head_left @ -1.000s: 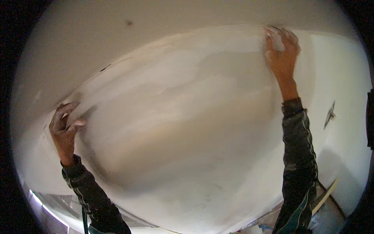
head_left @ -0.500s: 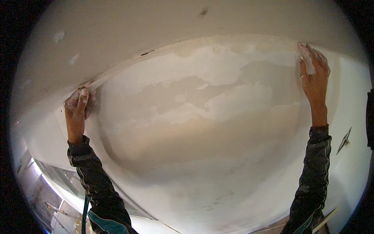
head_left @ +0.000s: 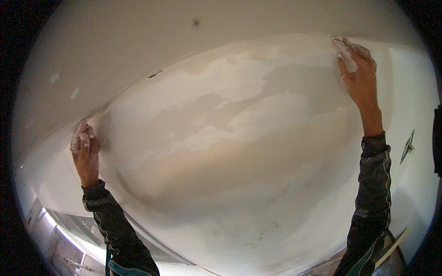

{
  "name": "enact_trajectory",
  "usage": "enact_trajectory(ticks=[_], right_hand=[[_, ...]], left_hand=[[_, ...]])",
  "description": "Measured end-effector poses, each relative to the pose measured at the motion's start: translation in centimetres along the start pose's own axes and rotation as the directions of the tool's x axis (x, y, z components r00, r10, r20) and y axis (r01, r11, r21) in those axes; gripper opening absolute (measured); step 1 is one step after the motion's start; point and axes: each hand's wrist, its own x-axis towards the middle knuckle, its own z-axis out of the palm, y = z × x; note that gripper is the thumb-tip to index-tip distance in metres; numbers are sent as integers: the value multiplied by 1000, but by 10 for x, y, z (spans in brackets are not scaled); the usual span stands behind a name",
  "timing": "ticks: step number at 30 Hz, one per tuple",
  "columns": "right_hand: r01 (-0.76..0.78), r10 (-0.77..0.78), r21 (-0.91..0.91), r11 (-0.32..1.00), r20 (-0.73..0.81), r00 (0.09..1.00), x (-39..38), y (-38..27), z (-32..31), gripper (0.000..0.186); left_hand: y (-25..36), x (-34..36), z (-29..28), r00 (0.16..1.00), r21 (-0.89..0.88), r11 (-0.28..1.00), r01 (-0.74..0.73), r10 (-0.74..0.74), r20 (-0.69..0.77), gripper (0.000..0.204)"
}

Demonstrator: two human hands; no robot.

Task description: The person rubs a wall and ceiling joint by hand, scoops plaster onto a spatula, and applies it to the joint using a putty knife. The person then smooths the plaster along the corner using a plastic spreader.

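Note:
A large white panel [head_left: 221, 138], patched with beige and grey, fills the middle. A seam with a short dark gap [head_left: 155, 74] runs between it and a grey surface [head_left: 193, 55] above. My left hand [head_left: 85, 142] is at that seam on the left, fingers curled and dusted white, closed on something hard to make out. My right hand [head_left: 357, 73] sits high on the right by the same seam, fingers bent round something pale and equally unclear. Both arms are in dark sleeves with teal parts.
A small metal fitting [head_left: 407, 147] sits on the white surface at the right. A glazed strip with bright light [head_left: 55, 221] shows at lower left, a pale stick [head_left: 393, 246] at lower right, and a dark object [head_left: 437, 140] on the right edge.
The view has shifted back and forth, and both hands have shifted in it. My left hand's fingers are drawn closer together than a second ago.

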Motion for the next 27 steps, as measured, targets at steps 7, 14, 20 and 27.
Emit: enact_trajectory(ticks=[7, 14, 20, 27], right_hand=[[-30, 34, -75, 997, 43, 999, 5, -1, 5, 40], [-80, 83, -60, 995, 40, 996, 14, -20, 15, 34], [-134, 131, -51, 990, -52, 990, 25, -37, 5, 33], [-392, 365, -167, 905, -170, 915, 39, -100, 10, 47]], left_hand=[[-21, 6, -27, 983, -457, 877, 148, -80, 164, 46], [18, 8, -3, 999, 128, 992, 10, -4, -42, 31], [21, 15, 1, 982, 443, 894, 64, 23, -187, 24], [2, 12, -16, 992, 372, 928, -3, 50, -116, 23]])
